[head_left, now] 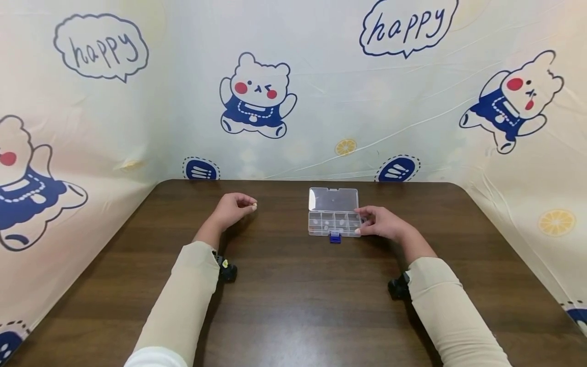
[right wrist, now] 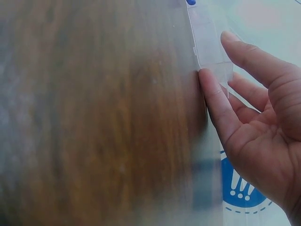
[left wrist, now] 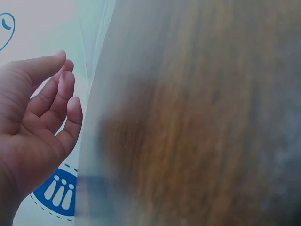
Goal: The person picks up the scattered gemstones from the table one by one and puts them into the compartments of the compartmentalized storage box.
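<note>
The small clear plastic compartment box (head_left: 333,219) sat just right of centre in the head view, on the dark brown wooden table (head_left: 293,306), and its transparent lid (head_left: 333,199) was already swung open and stood back toward the cartoon-bear backdrop cloth (head_left: 293,76). So the opening was done, by the look of it. Small pale pieces showed in the row of compartments, though how many and in which cell was too small to tell. At the box's near edge, toward the bottom of the frame, the little blue latch (head_left: 335,236) stuck out unfastened. The left hand (head_left: 233,209), left of centre in the head view, was raised just off the table with thumb and forefinger pinched together on a tiny pale yellowish bead-like piece (head_left: 254,205) (the left wrist view missed it entirely, showing only relaxed lower fingers (left wrist: 66,103) at the left edge). That piece was well apart from the box, clear table between them, so my read was that it was yet to be placed and closing the lid was still left. The right hand (head_left: 382,223) was at the box's right end, fingers nearly straight and slightly spread, steadying rather than clamping: in the right wrist view, upper right of the frame, the fingertips (right wrist: 209,82) touched the clear wall of the box (right wrist: 209,42), one finger along its side and another over its top edge.
</note>
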`<state>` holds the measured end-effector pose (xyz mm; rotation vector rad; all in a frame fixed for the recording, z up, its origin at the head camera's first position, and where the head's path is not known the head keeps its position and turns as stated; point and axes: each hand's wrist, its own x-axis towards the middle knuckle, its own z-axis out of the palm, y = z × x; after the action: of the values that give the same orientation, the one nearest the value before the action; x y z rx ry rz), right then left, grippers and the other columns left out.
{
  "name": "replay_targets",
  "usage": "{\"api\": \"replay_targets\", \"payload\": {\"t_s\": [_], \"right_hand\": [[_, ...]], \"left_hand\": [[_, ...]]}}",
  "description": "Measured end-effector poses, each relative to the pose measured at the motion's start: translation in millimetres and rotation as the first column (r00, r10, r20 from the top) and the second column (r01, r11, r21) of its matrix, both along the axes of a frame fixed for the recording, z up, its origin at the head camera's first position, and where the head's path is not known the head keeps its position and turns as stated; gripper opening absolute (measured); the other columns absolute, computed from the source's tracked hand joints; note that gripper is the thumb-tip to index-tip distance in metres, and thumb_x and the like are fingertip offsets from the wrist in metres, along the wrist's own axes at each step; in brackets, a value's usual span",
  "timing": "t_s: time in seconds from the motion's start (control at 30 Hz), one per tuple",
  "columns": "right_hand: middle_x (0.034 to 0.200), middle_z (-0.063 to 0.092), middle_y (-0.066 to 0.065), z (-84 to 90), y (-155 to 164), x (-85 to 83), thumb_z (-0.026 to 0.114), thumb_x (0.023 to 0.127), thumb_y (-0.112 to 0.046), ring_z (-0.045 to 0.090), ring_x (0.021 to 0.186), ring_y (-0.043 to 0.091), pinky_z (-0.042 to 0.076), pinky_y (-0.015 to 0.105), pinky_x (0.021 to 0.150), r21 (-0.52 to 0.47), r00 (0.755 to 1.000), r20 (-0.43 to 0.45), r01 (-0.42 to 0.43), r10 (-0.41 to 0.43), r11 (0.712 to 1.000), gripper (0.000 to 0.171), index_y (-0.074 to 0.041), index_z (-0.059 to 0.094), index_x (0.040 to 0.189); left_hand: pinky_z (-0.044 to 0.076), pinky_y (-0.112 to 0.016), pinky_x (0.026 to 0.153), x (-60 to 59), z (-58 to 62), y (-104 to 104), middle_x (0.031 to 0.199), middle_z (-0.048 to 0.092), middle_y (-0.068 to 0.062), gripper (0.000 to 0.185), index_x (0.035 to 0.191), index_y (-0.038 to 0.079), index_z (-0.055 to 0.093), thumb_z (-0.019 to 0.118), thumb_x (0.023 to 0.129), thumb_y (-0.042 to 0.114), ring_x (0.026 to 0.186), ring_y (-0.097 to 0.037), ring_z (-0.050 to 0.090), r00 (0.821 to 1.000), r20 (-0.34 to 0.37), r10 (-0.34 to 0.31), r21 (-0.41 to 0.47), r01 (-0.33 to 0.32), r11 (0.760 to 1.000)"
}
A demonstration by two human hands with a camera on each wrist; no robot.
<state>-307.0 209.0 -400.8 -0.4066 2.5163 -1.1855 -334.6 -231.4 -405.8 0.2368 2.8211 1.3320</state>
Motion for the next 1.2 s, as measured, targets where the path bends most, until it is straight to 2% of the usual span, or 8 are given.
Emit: {"api": "replay_targets", "payload": {"t_s": [0.33, 0.53, 0.93, 1.2], "right_hand": [[0.137, 0.048, 0.021, -1.0, 0.7, 0.6, 0.078, 0.084, -0.023, 0.058, 0.104, 0.028, 0.043, 0.046, 0.101, 0.004, 1.000, 0.001, 0.007, -0.007, 1.000, 0.071, -0.004, 0.044, 0.144], [0.137, 0.048, 0.021, -0.5, 0.0, 0.0, 0.078, 0.084, -0.023, 0.057, 0.104, 0.028, 0.043, 0.046, 0.101, 0.005, 1.000, 0.005, 0.009, -0.009, 1.000, 0.071, -0.005, 0.044, 0.144], [0.138, 0.048, 0.021, 2.1, 0.1, 2.2, 0.078, 0.084, -0.023, 0.057, 0.103, 0.028, 0.043, 0.046, 0.101, 0.002, 1.000, 0.009, 0.015, -0.015, 1.000, 0.071, -0.006, 0.044, 0.144], [0.139, 0.047, 0.021, 2.4, 0.7, 2.1, 0.078, 0.084, -0.024, 0.056, 0.104, 0.028, 0.042, 0.046, 0.102, 0.004, 1.000, 0.012, 0.015, -0.015, 1.000, 0.072, -0.006, 0.044, 0.144]], "left_hand": [[0.049, -0.035, 0.079, 7.1, 6.8, 10.5, 0.100, 0.066, -0.010, 0.022, 0.109, 0.003, 0.070, 0.069, 0.092, 0.017, 0.092, -0.024, 0.057, 0.998, -0.012, -0.054, -0.004, 0.054, 0.999], [0.050, -0.036, 0.080, 12.1, 12.4, 18.6, 0.100, 0.066, -0.009, 0.020, 0.108, 0.005, 0.071, 0.070, 0.092, 0.018, 0.091, -0.025, 0.056, 0.996, -0.012, -0.089, -0.024, 0.089, 0.996], [0.049, -0.034, 0.074, 15.9, 18.1, 36.9, 0.094, 0.066, -0.007, 0.018, 0.105, 0.004, 0.073, 0.072, 0.090, 0.015, 0.085, -0.023, 0.056, 0.985, -0.067, -0.157, -0.055, 0.153, 0.987], [0.050, -0.034, 0.073, 20.7, 21.9, 45.4, 0.093, 0.065, -0.006, 0.015, 0.102, 0.008, 0.073, 0.071, 0.091, 0.016, 0.084, -0.023, 0.056, 0.982, -0.062, -0.176, -0.057, 0.173, 0.983]]}}
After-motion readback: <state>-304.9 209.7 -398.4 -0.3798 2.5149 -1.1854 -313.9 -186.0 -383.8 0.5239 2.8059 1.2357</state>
